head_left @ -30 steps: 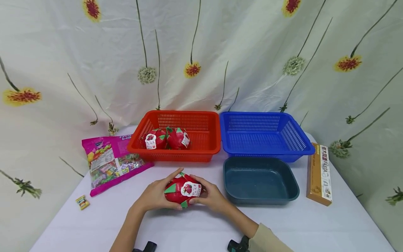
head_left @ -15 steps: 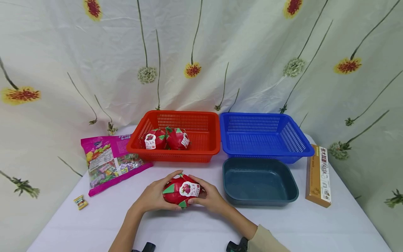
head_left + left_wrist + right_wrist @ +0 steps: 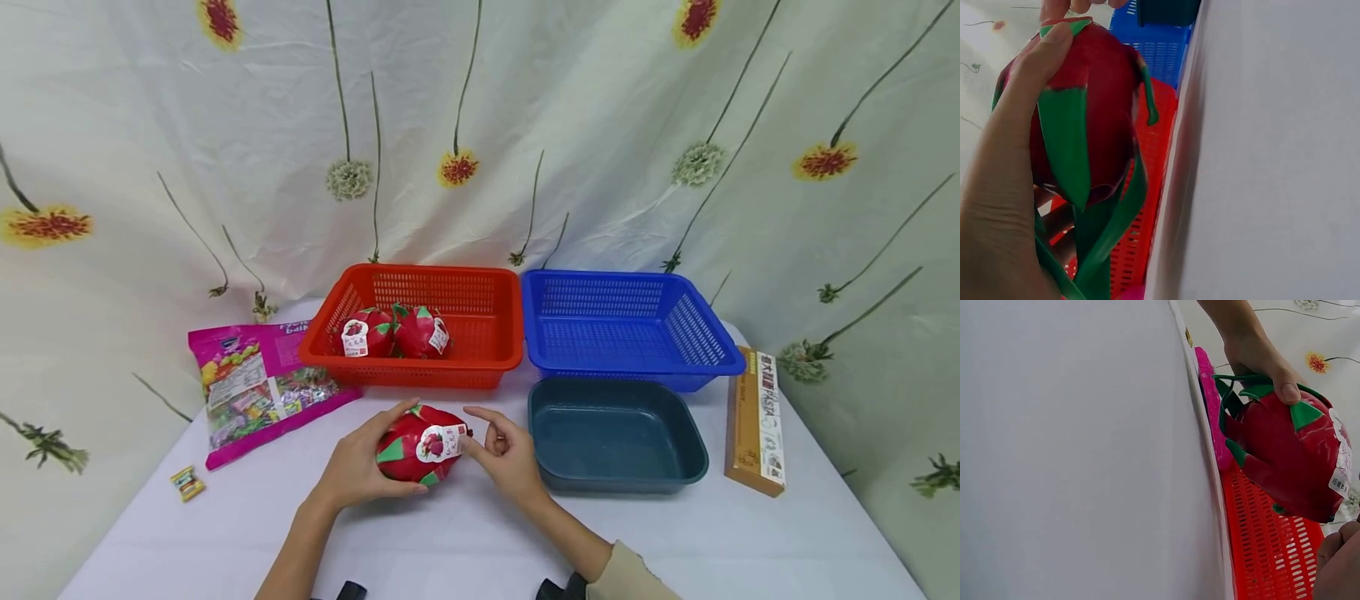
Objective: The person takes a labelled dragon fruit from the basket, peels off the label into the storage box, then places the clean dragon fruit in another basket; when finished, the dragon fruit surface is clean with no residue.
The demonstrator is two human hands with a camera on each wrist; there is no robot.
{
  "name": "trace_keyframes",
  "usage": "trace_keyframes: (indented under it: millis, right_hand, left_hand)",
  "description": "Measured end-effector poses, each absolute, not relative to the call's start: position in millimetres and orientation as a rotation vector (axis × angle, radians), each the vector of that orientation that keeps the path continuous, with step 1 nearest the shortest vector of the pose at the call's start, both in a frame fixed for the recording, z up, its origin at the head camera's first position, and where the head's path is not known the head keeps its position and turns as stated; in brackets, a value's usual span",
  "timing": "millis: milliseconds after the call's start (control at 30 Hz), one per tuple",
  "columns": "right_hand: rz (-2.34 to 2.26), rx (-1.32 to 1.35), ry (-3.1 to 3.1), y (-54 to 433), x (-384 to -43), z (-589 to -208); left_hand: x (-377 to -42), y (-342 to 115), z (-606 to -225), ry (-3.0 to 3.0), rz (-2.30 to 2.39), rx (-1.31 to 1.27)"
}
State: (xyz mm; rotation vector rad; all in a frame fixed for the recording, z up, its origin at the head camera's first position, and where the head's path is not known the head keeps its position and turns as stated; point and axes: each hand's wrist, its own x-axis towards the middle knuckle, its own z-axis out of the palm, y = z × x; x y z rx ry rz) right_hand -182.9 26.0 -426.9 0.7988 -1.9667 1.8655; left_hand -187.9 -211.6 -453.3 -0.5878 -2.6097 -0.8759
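Note:
A red dragon fruit (image 3: 422, 446) with green scales and a white label (image 3: 441, 443) is held over the table's near middle. My left hand (image 3: 360, 467) grips it from the left, thumb near its lower side and fingers over the top. In the left wrist view, that thumb lies along the dragon fruit (image 3: 1104, 75). My right hand (image 3: 510, 458) is at the fruit's right end, index finger and thumb spread, other fingers bent. Its thumb tip is close to the label; whether it touches, I cannot tell. Two more dragon fruits (image 3: 422, 333) lie in the red basket (image 3: 480, 367).
A blue basket (image 3: 637, 362) stands beside the red one. In front of it is a dark teal tub (image 3: 618, 479). On the right lies a pasta box (image 3: 756, 425). To the left are a pink candy bag (image 3: 262, 392) and a small yellow wrapped candy (image 3: 187, 483).
My right hand has let go of the dragon fruit and drawn back slightly to the right. The fruit has shifted a little left and up, still in my left hand.

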Motion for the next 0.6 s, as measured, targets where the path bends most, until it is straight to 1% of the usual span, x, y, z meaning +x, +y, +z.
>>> trace_keyframes:
  millis: [200, 600]
  right_hand:
    - [2.053, 0.674, -1.984, 23.6, -184.5, -431.0]
    - [2.137, 0.500, -1.985, 22.8, -184.5, -436.5]
  left_hand:
    - [-189.6, -212.6, -454.5, -2.504, -0.873, -0.624]
    - [-189.3, -209.1, -455.4, -2.470, -0.850, -0.688]
